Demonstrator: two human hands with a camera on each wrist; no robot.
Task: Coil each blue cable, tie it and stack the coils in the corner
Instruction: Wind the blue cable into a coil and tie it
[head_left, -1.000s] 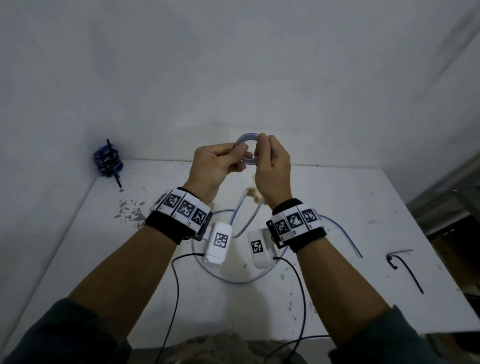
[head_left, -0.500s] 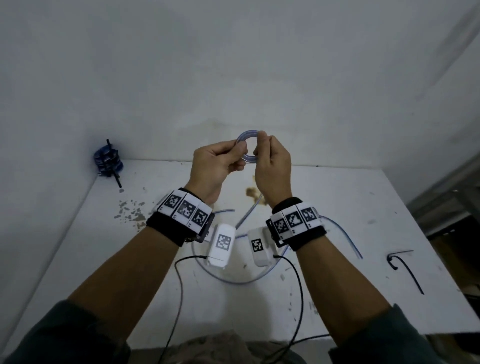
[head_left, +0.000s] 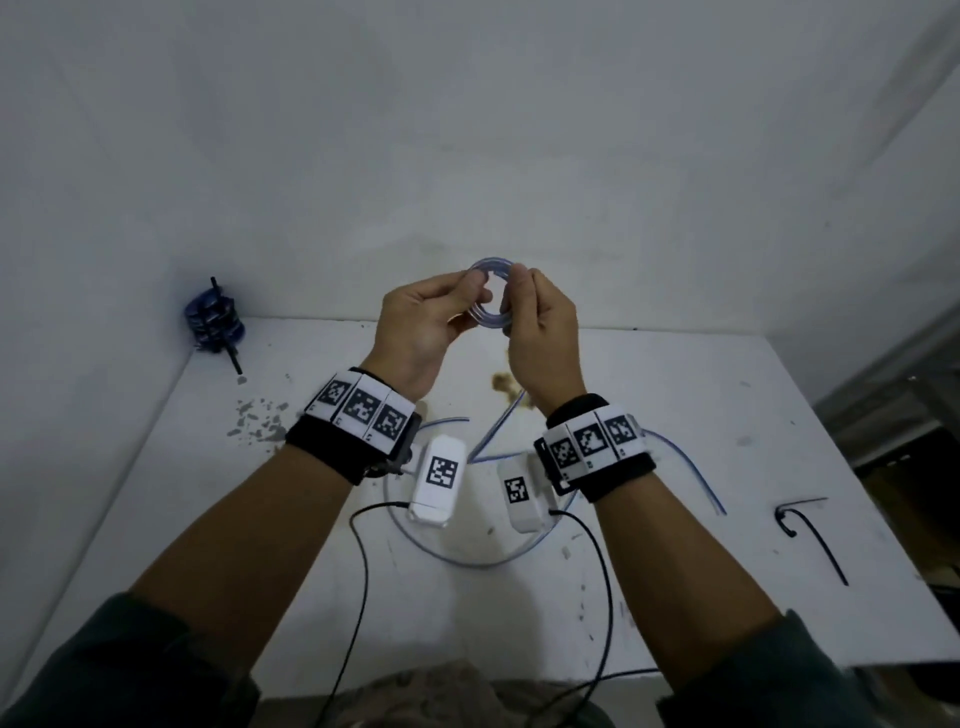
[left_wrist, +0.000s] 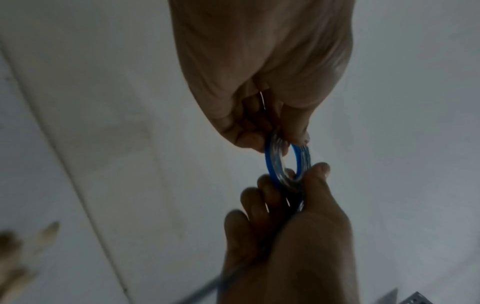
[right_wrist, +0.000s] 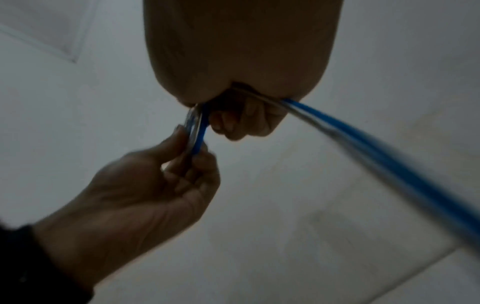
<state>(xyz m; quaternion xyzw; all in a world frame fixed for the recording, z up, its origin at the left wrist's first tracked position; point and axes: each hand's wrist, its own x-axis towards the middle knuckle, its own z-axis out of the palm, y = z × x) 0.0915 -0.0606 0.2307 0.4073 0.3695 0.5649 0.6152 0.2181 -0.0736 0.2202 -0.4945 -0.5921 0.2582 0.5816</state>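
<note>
I hold a small coil of blue cable (head_left: 487, 323) up in front of the wall, between both hands. My left hand (head_left: 475, 296) pinches its left side with thumb and fingers. My right hand (head_left: 514, 299) grips its right side, and the loose cable runs out under that palm. The rest of the cable (head_left: 467, 564) lies in a wide loop on the white table (head_left: 675, 415). The left wrist view shows the coil (left_wrist: 272, 162) pinched by the left hand (left_wrist: 288, 142) and the right hand (left_wrist: 298, 181). Seen from the right wrist, the trailing cable (right_wrist: 376, 144) leaves the right hand (right_wrist: 207, 115).
A stack of tied blue coils (head_left: 213, 322) sits in the far left corner against the walls. A black tie (head_left: 810, 535) lies near the table's right edge. Paint chips (head_left: 257, 421) and a brown stain (head_left: 501, 382) mark the top. Thin black wires (head_left: 363, 571) hang from my wrists.
Both hands stay at about the same spot on the coil. The strand hanging below my right hand has swung slightly to the right.
</note>
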